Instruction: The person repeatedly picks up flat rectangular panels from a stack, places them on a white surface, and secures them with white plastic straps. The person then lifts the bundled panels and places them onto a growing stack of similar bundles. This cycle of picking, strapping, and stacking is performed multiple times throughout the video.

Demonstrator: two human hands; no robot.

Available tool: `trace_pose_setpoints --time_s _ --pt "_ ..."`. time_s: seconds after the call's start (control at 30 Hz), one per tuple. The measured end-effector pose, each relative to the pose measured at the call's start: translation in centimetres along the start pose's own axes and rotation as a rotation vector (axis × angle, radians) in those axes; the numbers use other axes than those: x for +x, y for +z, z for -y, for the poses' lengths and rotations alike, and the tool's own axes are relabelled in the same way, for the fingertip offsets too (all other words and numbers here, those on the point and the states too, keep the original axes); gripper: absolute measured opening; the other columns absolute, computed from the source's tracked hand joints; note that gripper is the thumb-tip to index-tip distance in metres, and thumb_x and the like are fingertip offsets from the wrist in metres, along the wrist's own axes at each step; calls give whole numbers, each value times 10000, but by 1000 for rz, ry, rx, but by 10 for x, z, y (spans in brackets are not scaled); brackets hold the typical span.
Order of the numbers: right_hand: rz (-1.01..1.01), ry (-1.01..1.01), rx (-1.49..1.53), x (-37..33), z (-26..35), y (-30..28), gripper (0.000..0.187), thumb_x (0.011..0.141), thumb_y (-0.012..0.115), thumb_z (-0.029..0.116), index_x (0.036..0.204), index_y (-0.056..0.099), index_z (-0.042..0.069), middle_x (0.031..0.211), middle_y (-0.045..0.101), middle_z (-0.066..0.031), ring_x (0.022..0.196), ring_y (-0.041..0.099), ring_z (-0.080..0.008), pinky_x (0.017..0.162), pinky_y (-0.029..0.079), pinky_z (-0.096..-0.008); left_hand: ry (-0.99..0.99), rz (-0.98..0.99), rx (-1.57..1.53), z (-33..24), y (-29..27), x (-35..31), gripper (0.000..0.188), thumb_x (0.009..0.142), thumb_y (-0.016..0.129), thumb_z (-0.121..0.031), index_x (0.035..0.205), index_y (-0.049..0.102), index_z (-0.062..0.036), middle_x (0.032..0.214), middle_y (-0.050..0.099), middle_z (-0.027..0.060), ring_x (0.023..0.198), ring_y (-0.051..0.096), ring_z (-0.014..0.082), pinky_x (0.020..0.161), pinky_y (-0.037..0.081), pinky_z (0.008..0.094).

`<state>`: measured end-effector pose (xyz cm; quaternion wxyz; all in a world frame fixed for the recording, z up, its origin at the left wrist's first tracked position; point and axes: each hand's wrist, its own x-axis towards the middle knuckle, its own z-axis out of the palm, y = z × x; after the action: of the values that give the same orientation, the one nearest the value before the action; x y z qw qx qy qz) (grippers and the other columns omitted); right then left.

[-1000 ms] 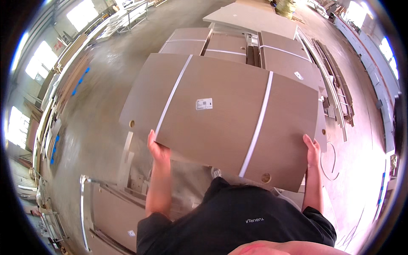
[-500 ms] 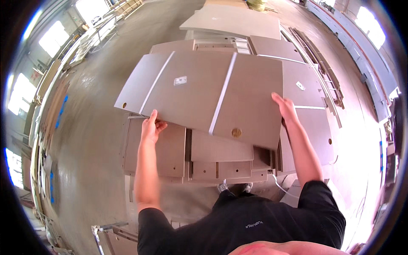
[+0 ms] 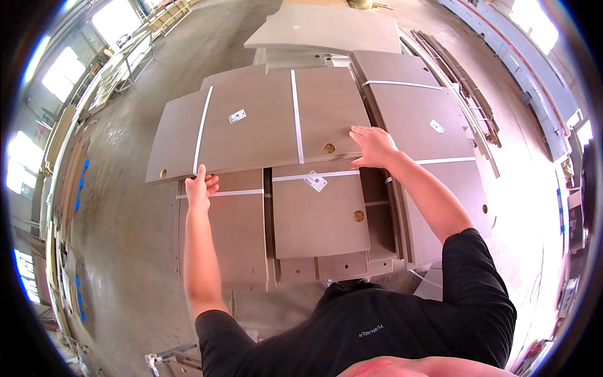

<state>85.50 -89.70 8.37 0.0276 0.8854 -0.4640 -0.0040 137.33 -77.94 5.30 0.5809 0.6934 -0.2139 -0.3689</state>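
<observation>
A flat bundle of brown board panels (image 3: 257, 125), bound with two white straps and bearing a white label, lies across the stacks in front of me. It has round holes near its near edge. My left hand (image 3: 200, 187) grips that near edge towards its left end, thumb on top and fingers curled below. At the near right corner, my right hand (image 3: 375, 147) rests with fingers stretched over the board and thumb apart. Just below is a smaller strapped panel stack (image 3: 320, 213) with a label and a round hole.
Another strapped panel stack (image 3: 433, 125) stands to the right, with a narrow gap beside the bundle. A large pale board (image 3: 326, 28) lies at the far end. Long brown strips (image 3: 455, 81) lie beyond on the right. A metal frame (image 3: 169, 358) stands at lower left.
The bundle has moved left and levelled out, uncovering the labelled stack below. My right hand has shifted left and spread over the corner; my left hand has moved slightly left.
</observation>
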Motion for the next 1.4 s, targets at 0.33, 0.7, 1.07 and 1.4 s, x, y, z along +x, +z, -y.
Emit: trace_pose_setpoints --time_s 0.33,0.7,1.07,1.4 --pt "16 121 -45 21 -37 9 808 824 779 516 1495 519 149 1607 451 2 1466 431 -163 1218 356 -436 99 162 -65 5 32 40 174 962 707 -75 978 600 60 978 663 138 851 731 230 693 631 349" --pt "-108 307 21 57 -65 28 603 874 774 345 1415 575 167 1541 525 14 1317 586 -221 996 548 -415 206 386 164 4 57 67 314 950 688 -72 1076 417 23 961 643 115 787 689 167 674 626 303" --pt "-164 -85 219 -117 41 -1 468 916 702 383 1281 678 91 1363 655 -112 1237 628 -320 1118 463 -490 338 246 356 27 62 69 593 910 716 -101 1378 416 104 909 697 115 787 702 159 642 587 298" --pt "159 8 1017 -411 104 -3 156 920 758 177 1040 789 82 975 785 -105 893 767 -265 803 606 -373 454 804 -16 41 72 -308 283 1017 637 -145 1272 646 -23 945 712 44 859 667 100 749 561 276"
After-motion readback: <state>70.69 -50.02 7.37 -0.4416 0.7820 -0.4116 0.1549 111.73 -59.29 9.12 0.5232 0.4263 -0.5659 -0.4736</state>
